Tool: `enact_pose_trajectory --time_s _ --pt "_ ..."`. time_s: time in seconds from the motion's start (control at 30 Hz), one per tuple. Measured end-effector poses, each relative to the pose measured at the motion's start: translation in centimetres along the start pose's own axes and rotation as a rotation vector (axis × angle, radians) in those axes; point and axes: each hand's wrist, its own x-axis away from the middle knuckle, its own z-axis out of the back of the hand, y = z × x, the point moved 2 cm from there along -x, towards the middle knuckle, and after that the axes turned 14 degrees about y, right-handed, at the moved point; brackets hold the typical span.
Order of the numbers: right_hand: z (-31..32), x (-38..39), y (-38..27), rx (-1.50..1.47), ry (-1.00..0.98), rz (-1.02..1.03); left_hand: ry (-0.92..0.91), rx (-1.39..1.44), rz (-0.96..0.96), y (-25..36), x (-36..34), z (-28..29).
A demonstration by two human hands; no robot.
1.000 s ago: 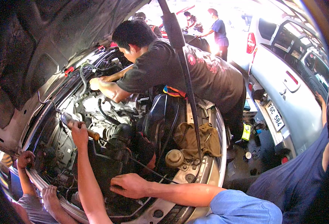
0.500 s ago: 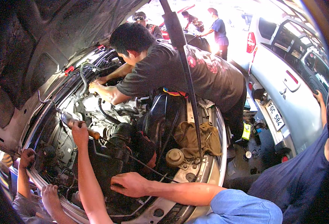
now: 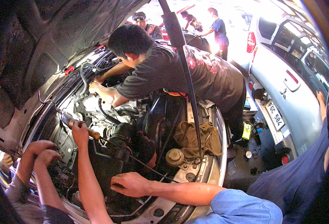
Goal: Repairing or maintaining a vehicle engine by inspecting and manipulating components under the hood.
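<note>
My left hand (image 3: 80, 133) is closed around the brown handle of a work lamp (image 3: 94, 134) above the engine. The lamp's silvery head (image 3: 68, 118) points away from me, and a black cord (image 3: 145, 165) trails toward the lower right. My right hand (image 3: 130, 184) rests low over a black box-shaped part (image 3: 104, 168). Its fingers are curled, and whatever lies under them is hidden. Beyond my hands, a co-worker's hands (image 3: 97, 89) are at the back of the engine (image 3: 95, 106), next to a grey hose (image 3: 83, 79).
Another person's hands (image 3: 46, 153) reach in at left. A prop rod (image 3: 192, 89) holds up the bonnet (image 3: 18, 74). A brown cloth (image 3: 202, 140) lies beside a round cap (image 3: 174, 157) on the right fender side. A silver vehicle (image 3: 284, 86) stands at right.
At lower left, the other person's hands have come off the car's edge and moved inward over the engine bay. Both of my hands have stayed in place.
</note>
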Motion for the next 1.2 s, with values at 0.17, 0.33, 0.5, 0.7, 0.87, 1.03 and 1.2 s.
enact_pose_trajectory --time_s 0.17,0.33,0.5,0.7,0.87,1.03,1.2 --pt "0.00 -0.05 0.02 -0.014 -0.007 -0.004 -0.012 -0.005 0.038 0.15 0.07 0.05" --pt "0.06 0.02 -0.03 -0.018 0.004 0.010 0.001 0.025 -0.002 -0.22 -0.04 -0.13" --pt "0.04 0.04 -0.07 -0.015 -0.002 0.008 0.007 0.037 -0.037 -0.47 0.01 -0.18" --pt "0.08 -0.01 -0.17 -0.022 -0.006 0.005 0.016 0.022 0.001 -0.04 0.19 -0.01" --pt "0.07 -0.03 -0.17 -0.023 -0.005 0.002 -0.002 0.009 0.022 -0.34 0.02 -0.20" --pt "0.03 0.02 -0.13 -0.024 -0.011 0.007 0.027 0.001 -0.047 -0.58 0.04 -0.25" --pt "0.05 0.03 -0.14 -0.031 -0.015 0.004 0.012 0.005 -0.026 -0.02 0.13 0.10"
